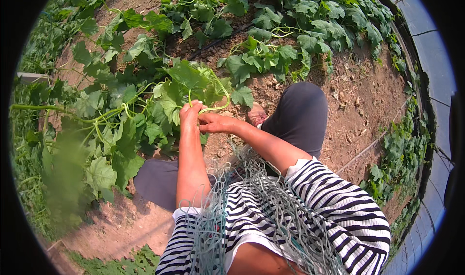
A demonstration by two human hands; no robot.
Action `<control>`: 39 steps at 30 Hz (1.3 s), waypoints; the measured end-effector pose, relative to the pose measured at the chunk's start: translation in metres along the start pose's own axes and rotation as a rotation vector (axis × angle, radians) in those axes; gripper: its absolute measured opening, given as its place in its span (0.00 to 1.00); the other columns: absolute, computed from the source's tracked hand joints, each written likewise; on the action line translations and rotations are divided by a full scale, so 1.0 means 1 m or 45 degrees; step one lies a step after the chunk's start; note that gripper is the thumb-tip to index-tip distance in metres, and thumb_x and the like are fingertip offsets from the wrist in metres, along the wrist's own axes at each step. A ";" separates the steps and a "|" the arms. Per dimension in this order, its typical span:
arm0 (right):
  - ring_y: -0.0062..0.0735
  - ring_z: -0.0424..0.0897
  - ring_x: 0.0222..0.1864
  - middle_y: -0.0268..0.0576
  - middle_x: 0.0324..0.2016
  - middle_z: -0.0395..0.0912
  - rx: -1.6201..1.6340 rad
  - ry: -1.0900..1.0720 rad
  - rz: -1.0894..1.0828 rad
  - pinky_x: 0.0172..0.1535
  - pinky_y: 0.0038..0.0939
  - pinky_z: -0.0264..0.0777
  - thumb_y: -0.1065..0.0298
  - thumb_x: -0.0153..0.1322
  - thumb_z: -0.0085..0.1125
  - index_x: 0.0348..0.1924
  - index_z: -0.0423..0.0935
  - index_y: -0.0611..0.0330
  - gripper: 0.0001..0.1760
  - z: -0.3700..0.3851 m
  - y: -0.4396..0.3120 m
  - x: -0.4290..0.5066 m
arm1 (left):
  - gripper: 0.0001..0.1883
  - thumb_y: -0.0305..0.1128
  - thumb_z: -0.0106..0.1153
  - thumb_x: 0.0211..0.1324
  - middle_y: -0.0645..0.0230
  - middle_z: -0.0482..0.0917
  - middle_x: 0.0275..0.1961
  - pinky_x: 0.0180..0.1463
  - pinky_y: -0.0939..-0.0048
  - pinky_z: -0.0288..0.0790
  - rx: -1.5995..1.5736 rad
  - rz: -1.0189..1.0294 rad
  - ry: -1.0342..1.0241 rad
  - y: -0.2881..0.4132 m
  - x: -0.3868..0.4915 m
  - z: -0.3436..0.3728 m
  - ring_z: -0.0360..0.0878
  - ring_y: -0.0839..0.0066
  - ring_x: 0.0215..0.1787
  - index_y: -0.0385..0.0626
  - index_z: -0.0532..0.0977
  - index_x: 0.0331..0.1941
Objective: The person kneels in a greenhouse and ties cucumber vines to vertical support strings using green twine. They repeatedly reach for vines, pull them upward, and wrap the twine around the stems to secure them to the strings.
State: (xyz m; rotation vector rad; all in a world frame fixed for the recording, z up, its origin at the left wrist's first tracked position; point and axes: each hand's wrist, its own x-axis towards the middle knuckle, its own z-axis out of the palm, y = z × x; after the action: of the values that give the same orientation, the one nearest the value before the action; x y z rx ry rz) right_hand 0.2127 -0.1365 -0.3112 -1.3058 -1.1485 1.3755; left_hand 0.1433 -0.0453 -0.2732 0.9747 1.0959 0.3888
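Observation:
My left hand (190,114) grips a pale green vine stem (222,107), which loops out to the right of the fingers and back up among the leaves. Broad lobed leaves (186,75) rise just beyond that hand. Against its right side rests my right hand (215,123), fingers curled; whether anything is between them is hidden. Thicker vine stems (91,121) with tendrils spread leftward from the plant. A tangled bundle of pale grey-green twine (254,166) hangs down over my striped top (338,198), below both forearms.
More leafy vines (269,57) sprawl over the soil ahead, near a dark drip line (218,40). My bent knee (301,111) stands right of the hands. Plastic sheeting (428,53) borders the right side. A thin cord (370,144) crosses the bare soil (348,93).

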 end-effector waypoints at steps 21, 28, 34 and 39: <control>0.30 0.72 0.44 0.41 0.39 0.74 0.291 0.315 -0.013 0.51 0.30 0.62 0.53 0.64 0.52 0.48 0.70 0.61 0.25 -0.030 -0.096 -0.037 | 0.12 0.37 0.57 0.52 0.68 0.76 0.26 0.22 0.79 0.59 -0.007 0.163 0.368 0.016 -0.045 -0.052 0.67 0.83 0.20 0.42 0.71 0.34; 0.14 0.62 0.26 0.26 0.22 0.67 0.089 0.194 -0.437 0.28 0.22 0.59 0.64 0.67 0.53 0.34 0.72 0.64 0.11 0.008 -0.157 -0.052 | 0.19 0.41 0.55 0.53 0.67 0.78 0.34 0.41 0.79 0.64 -0.082 0.621 -0.197 0.098 -0.108 -0.042 0.72 0.80 0.35 0.38 0.70 0.42; 0.20 0.57 0.21 0.34 0.16 0.59 -0.470 0.264 -0.397 0.23 0.26 0.55 0.60 0.65 0.54 0.25 0.66 0.65 0.15 0.007 -0.162 -0.064 | 0.11 0.36 0.54 0.55 0.66 0.78 0.31 0.40 0.80 0.64 -0.410 0.639 -0.061 0.115 -0.143 -0.014 0.71 0.82 0.32 0.43 0.71 0.38; 0.21 0.61 0.22 0.37 0.20 0.63 -0.735 0.443 -0.498 0.25 0.25 0.59 0.65 0.64 0.57 0.34 0.68 0.63 0.12 -0.001 -0.179 -0.078 | 0.08 0.28 0.54 0.54 0.65 0.78 0.32 0.41 0.80 0.67 -0.285 0.922 -0.044 0.111 -0.151 -0.011 0.75 0.81 0.32 0.40 0.72 0.38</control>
State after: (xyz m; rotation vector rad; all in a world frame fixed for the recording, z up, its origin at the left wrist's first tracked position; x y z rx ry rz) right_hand 0.2186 -0.1820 -0.1213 -1.5315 -1.5095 0.5168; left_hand 0.0868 -0.0840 -0.0988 1.1497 0.6177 1.0531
